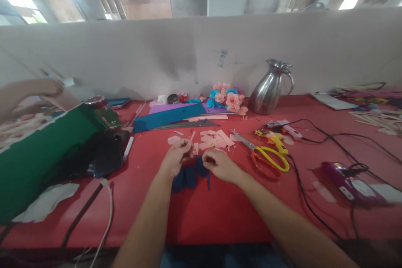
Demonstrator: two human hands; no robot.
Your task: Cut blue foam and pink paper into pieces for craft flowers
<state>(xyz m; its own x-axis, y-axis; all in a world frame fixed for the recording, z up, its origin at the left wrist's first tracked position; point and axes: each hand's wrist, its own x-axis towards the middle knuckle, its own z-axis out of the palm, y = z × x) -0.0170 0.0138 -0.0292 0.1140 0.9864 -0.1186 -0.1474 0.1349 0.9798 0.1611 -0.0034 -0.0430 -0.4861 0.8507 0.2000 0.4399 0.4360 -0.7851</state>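
My left hand (179, 158) is closed in a pinch above the red table, thumb and fingertips together; whatever sits between them is too small to make out. A thin pink strip (192, 136) shows just beyond its fingertips, and I cannot tell whether it is held. Facing it, my right hand (221, 165) has its fingers curled closed, with their contents hidden. Right by those fingers is a dark blue paper piece (200, 167), with a narrow blue strip (208, 181) below. More dark blue pieces (189, 176) lie beneath my left hand.
Pink paper scraps (216, 139) are scattered beyond my hands. To the right lie scissors (270, 157), a yellow glue gun (274, 139), cords and a purple power box (351, 184). A steel jug (268, 90) and paper flowers (228, 98) stand behind. Another person's hand (47, 88) reaches over a green box (47, 159).
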